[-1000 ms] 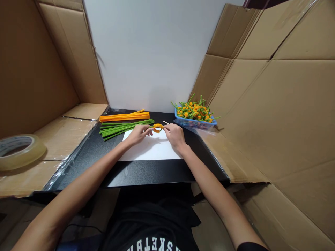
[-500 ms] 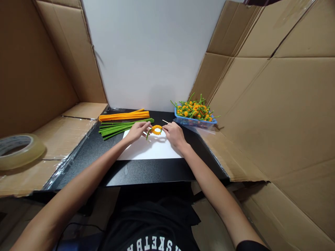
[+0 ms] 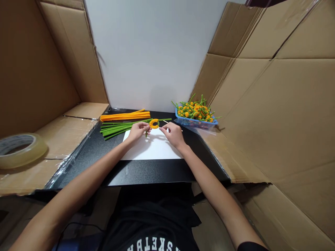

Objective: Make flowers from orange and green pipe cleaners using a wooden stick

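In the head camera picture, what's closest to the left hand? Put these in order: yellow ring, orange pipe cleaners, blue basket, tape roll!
1. Yellow pipe-cleaner ring: right beside the left hand, on its right.
2. Orange pipe cleaners: just behind the hand.
3. Blue basket: farther off, to the right.
4. Clear tape roll: farthest, at far left.

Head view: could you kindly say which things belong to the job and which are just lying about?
Job: left hand, right hand, orange pipe-cleaner ring, green pipe cleaner, white stick, orange bundle, green bundle, blue basket.
Lying about: tape roll, cardboard panels.
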A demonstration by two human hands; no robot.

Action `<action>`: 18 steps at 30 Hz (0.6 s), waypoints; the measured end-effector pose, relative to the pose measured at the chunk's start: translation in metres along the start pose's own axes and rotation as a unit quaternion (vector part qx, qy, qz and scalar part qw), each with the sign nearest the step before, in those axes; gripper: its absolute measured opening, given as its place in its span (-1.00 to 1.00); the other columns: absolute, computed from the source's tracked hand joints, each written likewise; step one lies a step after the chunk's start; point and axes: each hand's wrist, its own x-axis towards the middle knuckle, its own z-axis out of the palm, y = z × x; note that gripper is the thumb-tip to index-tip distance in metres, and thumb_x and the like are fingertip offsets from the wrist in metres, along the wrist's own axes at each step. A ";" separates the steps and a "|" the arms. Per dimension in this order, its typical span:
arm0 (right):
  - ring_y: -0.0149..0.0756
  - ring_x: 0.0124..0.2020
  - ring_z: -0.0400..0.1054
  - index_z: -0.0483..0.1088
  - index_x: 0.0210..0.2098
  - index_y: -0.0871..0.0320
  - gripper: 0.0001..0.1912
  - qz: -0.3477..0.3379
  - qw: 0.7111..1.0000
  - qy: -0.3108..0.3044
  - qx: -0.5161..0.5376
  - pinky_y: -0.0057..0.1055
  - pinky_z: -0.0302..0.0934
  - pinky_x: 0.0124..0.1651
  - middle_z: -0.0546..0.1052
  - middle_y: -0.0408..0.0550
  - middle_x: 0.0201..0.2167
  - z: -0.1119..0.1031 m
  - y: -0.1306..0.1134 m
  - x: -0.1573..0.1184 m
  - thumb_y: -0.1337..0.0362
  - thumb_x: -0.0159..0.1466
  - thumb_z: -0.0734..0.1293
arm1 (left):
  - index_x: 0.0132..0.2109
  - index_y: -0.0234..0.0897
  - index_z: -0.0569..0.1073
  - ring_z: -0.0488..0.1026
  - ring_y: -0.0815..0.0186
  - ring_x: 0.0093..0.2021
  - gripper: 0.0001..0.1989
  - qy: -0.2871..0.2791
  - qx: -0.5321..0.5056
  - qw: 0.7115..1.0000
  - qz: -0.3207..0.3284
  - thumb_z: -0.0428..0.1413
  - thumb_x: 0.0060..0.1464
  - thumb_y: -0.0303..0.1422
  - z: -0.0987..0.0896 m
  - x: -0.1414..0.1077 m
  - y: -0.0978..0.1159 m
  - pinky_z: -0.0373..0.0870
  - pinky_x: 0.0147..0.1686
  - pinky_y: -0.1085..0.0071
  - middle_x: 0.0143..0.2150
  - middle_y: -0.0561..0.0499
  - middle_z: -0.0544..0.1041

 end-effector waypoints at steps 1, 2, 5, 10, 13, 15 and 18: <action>-0.28 -0.40 0.34 0.53 -0.41 0.15 -0.71 0.031 0.998 -0.015 0.047 -0.34 0.21 -0.25 0.57 -0.04 -0.41 0.004 0.001 0.000 0.10 0.31 0.34 | -0.32 -0.36 0.49 0.51 0.30 -0.41 -0.49 -0.001 -0.009 1.000 -0.002 0.44 -0.35 -0.10 0.001 -0.001 0.000 0.45 -0.38 0.37 -0.43 -0.05 0.58; -0.32 -0.44 0.33 0.53 -0.42 0.16 -0.70 0.063 0.993 -0.024 0.093 -0.36 0.20 -0.29 0.57 -0.06 -0.42 0.008 0.002 0.000 0.07 0.28 0.36 | -0.32 -0.36 0.49 0.51 0.30 -0.41 -0.48 -0.008 -0.012 1.000 -0.001 0.44 -0.35 -0.09 0.003 -0.002 0.000 0.46 -0.37 0.36 -0.43 -0.06 0.58; -0.35 -0.47 0.32 0.54 -0.42 0.19 -0.65 0.134 0.969 -0.034 0.205 -0.41 0.17 -0.37 0.56 -0.08 -0.45 0.015 0.006 0.001 0.00 0.20 0.39 | -0.31 -0.36 0.50 0.50 0.30 -0.42 -0.46 -0.029 -0.002 1.000 0.011 0.43 -0.34 -0.04 0.005 -0.004 -0.001 0.44 -0.37 0.36 -0.42 -0.06 0.58; -0.39 -0.53 0.29 0.57 -0.34 0.20 -0.62 0.207 0.933 0.006 0.294 -0.44 0.14 -0.48 0.56 -0.06 -0.48 0.015 0.009 0.002 -0.01 0.06 0.48 | -0.30 -0.37 0.49 0.49 0.31 -0.44 -0.48 -0.032 -0.007 0.999 0.010 0.42 -0.29 -0.06 0.007 -0.004 -0.002 0.46 -0.31 0.31 -0.42 -0.05 0.58; -0.39 -0.57 0.28 0.58 -0.40 0.23 -0.63 0.229 0.927 0.002 0.298 -0.42 0.16 -0.49 0.55 -0.04 -0.53 0.016 0.007 0.000 0.03 -0.01 0.52 | -0.29 -0.37 0.49 0.51 0.29 -0.39 -0.57 -0.019 -0.024 0.999 -0.012 0.40 -0.22 -0.15 0.008 -0.004 -0.004 0.46 -0.25 0.29 -0.43 -0.04 0.57; -0.36 -0.56 0.32 0.58 -0.41 0.23 -0.66 0.218 0.931 0.005 0.292 -0.41 0.20 -0.46 0.56 -0.03 -0.53 0.019 0.006 -0.002 0.04 0.02 0.51 | -0.29 -0.37 0.50 0.52 0.28 -0.37 -0.63 -0.004 -0.052 0.998 -0.029 0.39 -0.19 -0.23 0.009 -0.004 -0.006 0.46 -0.22 0.30 -0.44 -0.04 0.56; -0.31 -0.52 0.39 0.58 -0.40 0.21 -0.69 0.185 0.943 0.018 0.277 -0.38 0.27 -0.41 0.58 -0.02 -0.49 0.023 0.005 -0.005 0.05 0.08 0.47 | -0.33 -0.38 0.51 0.50 0.32 -0.38 -0.73 -0.018 -0.079 0.996 -0.036 0.33 -0.13 -0.28 0.011 -0.007 -0.007 0.43 -0.25 0.36 -0.45 -0.03 0.54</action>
